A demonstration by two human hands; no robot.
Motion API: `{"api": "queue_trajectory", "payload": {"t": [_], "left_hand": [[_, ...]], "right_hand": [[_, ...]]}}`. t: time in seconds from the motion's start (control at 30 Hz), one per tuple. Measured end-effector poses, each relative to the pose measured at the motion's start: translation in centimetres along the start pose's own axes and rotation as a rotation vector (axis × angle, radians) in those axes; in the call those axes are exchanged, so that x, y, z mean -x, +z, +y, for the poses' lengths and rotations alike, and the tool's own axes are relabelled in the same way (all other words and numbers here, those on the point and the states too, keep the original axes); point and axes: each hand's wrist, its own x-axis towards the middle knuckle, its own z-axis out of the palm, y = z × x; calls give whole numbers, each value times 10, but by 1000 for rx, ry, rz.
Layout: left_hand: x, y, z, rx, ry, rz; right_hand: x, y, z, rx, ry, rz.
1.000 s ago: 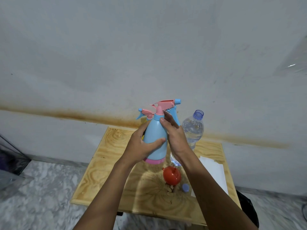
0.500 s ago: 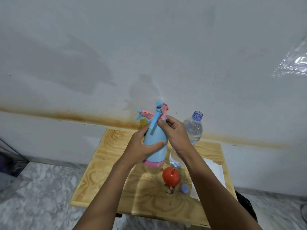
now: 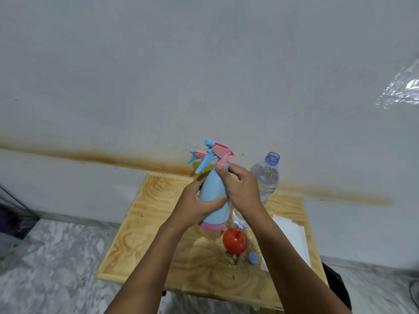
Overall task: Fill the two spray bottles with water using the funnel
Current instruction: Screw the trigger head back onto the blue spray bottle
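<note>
Here, the left hand (image 3: 195,205) wraps around the belly of the blue spray bottle (image 3: 214,196), thumb across its front, holding it upright. The right hand (image 3: 241,189) pinches the pink collar at the bottle's neck between thumb and fingertips, just under the pink-and-blue trigger head (image 3: 216,151), whose nozzle points left. Whether the bottle's pink base touches the wooden table (image 3: 140,234) cannot be told. Just behind it stands the 2nd spray bottle (image 3: 196,154), mostly hidden, only its trigger head and a bit of yellow showing. To the right is an uncapped clear water bottle (image 3: 266,175). Nearer the person lie the red funnel (image 3: 234,240), mouth down, and a small blue cap (image 3: 253,258) beside a white sheet (image 3: 292,234).
</note>
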Motion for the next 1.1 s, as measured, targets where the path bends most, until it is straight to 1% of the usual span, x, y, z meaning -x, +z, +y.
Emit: {"api": "queue_trajectory", "payload": {"t": [0.07,0.1,0.2,0.27,0.33,0.43,0.63,0.73,0.8,0.9,0.97,1.0,1.1], "left_hand": [[0,0,-1,8,4,-6],[1,-1,-1,-4,0,-5],[1,-9,-2,-43,-9,-55],[1,-11,-1,-34,-16,-104],[2,-8,-1,-22,-23,-119],[1,-2,-2,-20,-16,-90],[1,10,-4,-18,-21,-52],[1,14,-5,-24,-38,-47],[1,18,-5,-23,-54,-35],[3,25,-8,-14,-110,35],[4,27,-10,4,-139,71],[5,26,-10,24,-145,63],[7,23,-4,101,-161,-27]], "right_hand": [[2,3,0,-24,-12,15],[3,1,-1,-75,12,-7],[-3,-11,1,-134,74,-152],[-8,-19,2,-134,70,-246],[-12,-24,2,-121,74,-308],[-12,-27,2,-80,25,-296],[-9,-23,7,17,-37,-173],[-9,-24,11,15,-50,-151],[-9,-25,12,-14,-25,-155],[-10,-32,11,-75,-6,-143],[-12,-35,14,-63,-14,-163],[-13,-35,15,-82,-7,-186],[-15,-39,13,-232,85,-271]]}}
